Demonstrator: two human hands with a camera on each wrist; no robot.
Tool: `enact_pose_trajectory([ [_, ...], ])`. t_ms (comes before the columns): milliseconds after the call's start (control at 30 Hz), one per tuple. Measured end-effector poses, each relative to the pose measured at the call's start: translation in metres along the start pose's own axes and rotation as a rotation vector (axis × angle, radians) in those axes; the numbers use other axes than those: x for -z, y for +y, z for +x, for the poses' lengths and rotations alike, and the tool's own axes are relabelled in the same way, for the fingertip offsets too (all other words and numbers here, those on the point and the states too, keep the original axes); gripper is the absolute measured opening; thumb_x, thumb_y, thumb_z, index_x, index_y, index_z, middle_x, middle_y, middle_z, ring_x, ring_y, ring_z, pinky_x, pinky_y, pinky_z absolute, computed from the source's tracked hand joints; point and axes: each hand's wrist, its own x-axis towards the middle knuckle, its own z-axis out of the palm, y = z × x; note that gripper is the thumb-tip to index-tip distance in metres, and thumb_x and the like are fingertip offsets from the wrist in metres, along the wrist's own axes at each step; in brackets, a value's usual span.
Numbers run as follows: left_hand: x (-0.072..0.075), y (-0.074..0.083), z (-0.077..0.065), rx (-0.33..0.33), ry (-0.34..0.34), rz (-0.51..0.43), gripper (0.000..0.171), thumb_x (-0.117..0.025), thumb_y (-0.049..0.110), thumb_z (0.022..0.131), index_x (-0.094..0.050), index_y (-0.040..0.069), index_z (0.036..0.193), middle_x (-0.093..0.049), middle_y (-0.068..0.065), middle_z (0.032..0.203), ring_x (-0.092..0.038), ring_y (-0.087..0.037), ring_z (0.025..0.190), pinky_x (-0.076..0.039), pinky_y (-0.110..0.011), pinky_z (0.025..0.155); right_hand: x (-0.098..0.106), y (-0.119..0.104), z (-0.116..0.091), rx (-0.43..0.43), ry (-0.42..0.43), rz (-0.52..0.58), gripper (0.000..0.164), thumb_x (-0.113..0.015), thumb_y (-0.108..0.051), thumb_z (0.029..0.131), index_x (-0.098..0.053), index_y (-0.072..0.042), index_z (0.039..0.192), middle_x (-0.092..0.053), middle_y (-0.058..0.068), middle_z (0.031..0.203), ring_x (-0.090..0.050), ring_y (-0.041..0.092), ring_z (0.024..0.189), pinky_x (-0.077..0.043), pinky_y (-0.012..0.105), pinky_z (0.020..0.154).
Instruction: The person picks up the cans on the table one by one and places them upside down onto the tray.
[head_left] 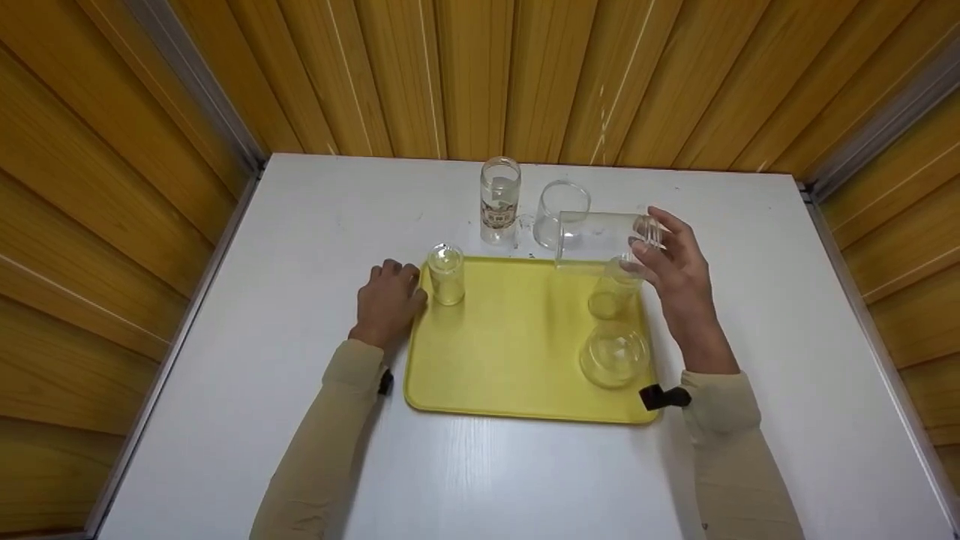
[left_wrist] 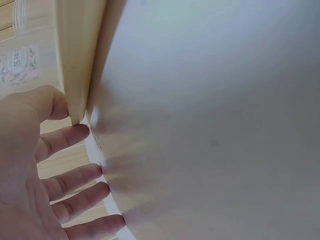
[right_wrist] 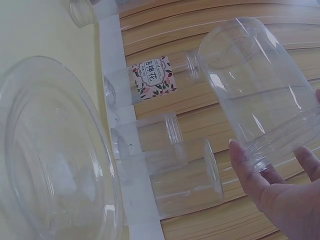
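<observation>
My right hand (head_left: 682, 274) grips a clear jar (head_left: 596, 236) by its threaded neck, holding it on its side above the back right of the yellow tray (head_left: 510, 345). The right wrist view shows fingertips and thumb around the neck of this jar (right_wrist: 260, 85). At the tray's left edge, my left hand (head_left: 388, 300) holds the rim with thumb and forefinger; in the left wrist view its other fingertips touch the table. A small clear jar (head_left: 448, 281) stands on the tray near that hand. Below the held jar are another small jar (head_left: 609, 300) and a wide round jar (head_left: 615, 360).
Behind the tray stand a tall clear bottle with a printed label (head_left: 499, 214) and a wide clear jar (head_left: 551, 225). The white table (head_left: 225, 360) meets wood-panelled walls (head_left: 480, 82) at the back and sides.
</observation>
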Motion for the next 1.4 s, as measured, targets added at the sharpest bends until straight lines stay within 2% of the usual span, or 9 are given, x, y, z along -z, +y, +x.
enact_pose_trajectory([
  [167,0.0,0.0,0.0,0.007,0.002,-0.013,0.039,-0.059,0.031,0.103,-0.069,0.008,0.133,-0.059,-0.02,0.135,-0.055,-0.039,0.121,-0.056,-0.058,0.086,-0.002,0.001,-0.004,-0.002,-0.008,0.03,0.057,-0.064,-0.013,0.105,-0.044,-0.011,0.159,-0.044,0.021,0.15,-0.048,0.034,0.133,-0.056,0.036,0.096],
  [367,0.002,0.003,-0.002,0.038,-0.011,-0.054,0.041,-0.058,0.031,0.106,-0.067,0.008,0.139,-0.058,-0.019,0.143,-0.054,-0.039,0.129,-0.053,-0.058,0.098,-0.004,0.002,-0.007,-0.014,-0.002,0.036,0.055,-0.064,-0.013,0.106,-0.045,-0.013,0.158,-0.047,0.016,0.148,-0.051,0.031,0.131,-0.056,0.036,0.097],
  [700,0.01,0.006,-0.006,0.138,0.026,-0.271,0.05,-0.062,0.03,0.105,-0.059,0.003,0.147,-0.061,-0.02,0.144,-0.057,-0.037,0.131,-0.048,-0.055,0.106,-0.005,0.005,-0.009,-0.018,0.002,0.058,0.055,-0.062,-0.01,0.106,-0.044,-0.011,0.158,-0.048,0.016,0.147,-0.049,0.037,0.133,-0.056,0.038,0.097],
  [800,0.015,0.01,-0.008,0.174,0.11,-0.366,0.048,-0.063,0.026,0.104,-0.06,0.002,0.146,-0.062,-0.02,0.141,-0.058,-0.037,0.13,-0.049,-0.054,0.105,-0.006,0.005,-0.01,-0.017,0.001,0.054,0.056,-0.062,-0.011,0.106,-0.043,-0.01,0.159,-0.048,0.016,0.146,-0.048,0.037,0.133,-0.056,0.038,0.097],
  [900,0.024,0.016,-0.01,0.183,0.247,-0.465,0.044,-0.062,0.022,0.103,-0.063,0.002,0.143,-0.064,-0.02,0.139,-0.059,-0.036,0.129,-0.049,-0.054,0.104,-0.006,0.005,-0.011,-0.021,-0.001,0.047,0.056,-0.062,-0.011,0.106,-0.043,-0.011,0.159,-0.048,0.015,0.146,-0.05,0.034,0.132,-0.056,0.038,0.097],
  [1000,0.036,0.025,-0.011,0.143,0.382,-0.527,0.041,-0.061,0.018,0.102,-0.064,0.001,0.14,-0.065,-0.02,0.137,-0.059,-0.037,0.128,-0.049,-0.054,0.102,-0.006,0.006,-0.011,-0.024,-0.002,0.045,0.057,-0.062,-0.012,0.106,-0.042,-0.011,0.159,-0.048,0.015,0.147,-0.051,0.032,0.131,-0.056,0.038,0.097],
  [1067,0.043,0.031,-0.012,0.105,0.442,-0.544,0.04,-0.061,0.016,0.102,-0.065,0.0,0.139,-0.065,-0.021,0.135,-0.059,-0.038,0.127,-0.049,-0.055,0.1,-0.005,0.006,-0.011,-0.026,-0.001,0.043,0.057,-0.062,-0.013,0.106,-0.042,-0.011,0.159,-0.048,0.016,0.147,-0.05,0.034,0.133,-0.056,0.039,0.097],
  [1267,0.056,0.047,-0.013,0.05,0.522,-0.567,0.04,-0.062,0.016,0.102,-0.065,0.001,0.139,-0.064,-0.021,0.137,-0.059,-0.036,0.128,-0.048,-0.055,0.101,-0.006,0.007,-0.011,-0.033,0.002,0.05,0.055,-0.062,-0.012,0.106,-0.043,-0.012,0.158,-0.048,0.016,0.146,-0.049,0.038,0.135,-0.056,0.039,0.097],
  [1400,0.057,0.055,-0.015,0.009,0.541,-0.642,0.04,-0.062,0.019,0.104,-0.064,0.0,0.14,-0.063,-0.019,0.14,-0.057,-0.034,0.131,-0.046,-0.055,0.106,-0.005,0.007,-0.012,-0.036,0.005,0.051,0.055,-0.062,-0.012,0.106,-0.043,-0.012,0.158,-0.048,0.016,0.146,-0.052,0.033,0.132,-0.056,0.038,0.096],
])
